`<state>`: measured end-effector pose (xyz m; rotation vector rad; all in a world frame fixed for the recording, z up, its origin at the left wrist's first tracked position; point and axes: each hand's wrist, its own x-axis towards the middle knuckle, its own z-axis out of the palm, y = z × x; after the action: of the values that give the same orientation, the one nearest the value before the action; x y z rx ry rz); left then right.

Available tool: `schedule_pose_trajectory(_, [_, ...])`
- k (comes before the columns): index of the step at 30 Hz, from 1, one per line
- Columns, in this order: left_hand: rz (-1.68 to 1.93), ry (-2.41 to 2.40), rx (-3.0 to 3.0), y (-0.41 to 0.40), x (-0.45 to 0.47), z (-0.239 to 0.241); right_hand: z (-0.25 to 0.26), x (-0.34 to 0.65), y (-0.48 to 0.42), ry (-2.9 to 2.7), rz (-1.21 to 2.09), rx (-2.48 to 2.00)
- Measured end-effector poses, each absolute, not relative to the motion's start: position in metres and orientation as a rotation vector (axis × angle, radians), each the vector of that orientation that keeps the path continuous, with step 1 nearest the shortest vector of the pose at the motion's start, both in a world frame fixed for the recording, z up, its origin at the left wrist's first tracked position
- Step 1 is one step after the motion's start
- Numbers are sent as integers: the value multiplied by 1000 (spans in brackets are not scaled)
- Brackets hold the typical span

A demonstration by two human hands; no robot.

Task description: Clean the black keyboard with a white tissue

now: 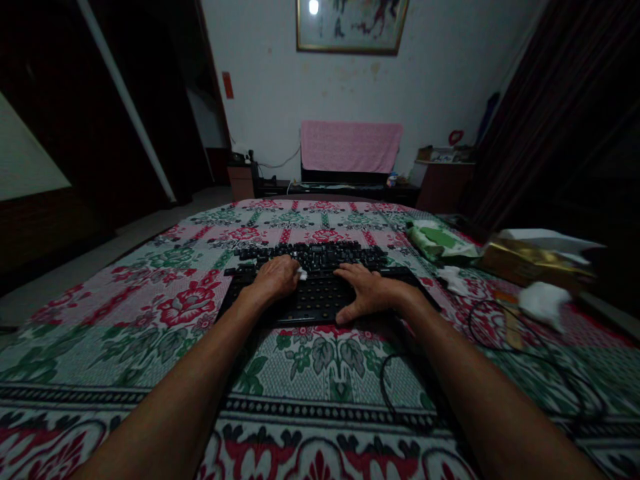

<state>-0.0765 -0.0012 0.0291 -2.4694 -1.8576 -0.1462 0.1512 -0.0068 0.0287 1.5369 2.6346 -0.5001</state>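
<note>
A black keyboard (320, 297) with its keycaps removed lies on a floral bedspread (150, 320). A heap of loose black keycaps (325, 255) sits along its far edge. My left hand (274, 279) rests closed on the keyboard's left part, pinching a small white piece (302, 273) between its fingertips. Flat on the keyboard's right part lies my right hand (367, 291), fingers stretched out and pressing it down. The keyboard's black cable (400, 393) loops toward me.
A green and white packet (437, 241) lies right of the keyboard. Farther right are crumpled white tissues (543, 301), a gold box (535, 261) and more cable (493, 327). A pink cloth (350, 147) covers something at the far wall.
</note>
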Motion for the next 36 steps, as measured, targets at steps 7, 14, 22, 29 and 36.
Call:
schedule_pose_trajectory(7, [-289,-1836,-2454,0,-76,28,26,153,-5,2658,-508,1537])
schedule_pose_trajectory(14, [-288,-1895,-2488,1,-77,28,28,152,-7,2635,-494,1539])
schedule_pose_trajectory(22, [-462,-1799,-2548,6,-81,24,28,152,-7,2645,-486,1525])
schedule_pose_trajectory(29, [-296,-1782,-2516,5,-85,22,32,153,-8,2622,-504,1505])
schedule_pose_trajectory(36, [-296,-1748,-2549,6,-84,21,31,153,-6,2628,-481,1495])
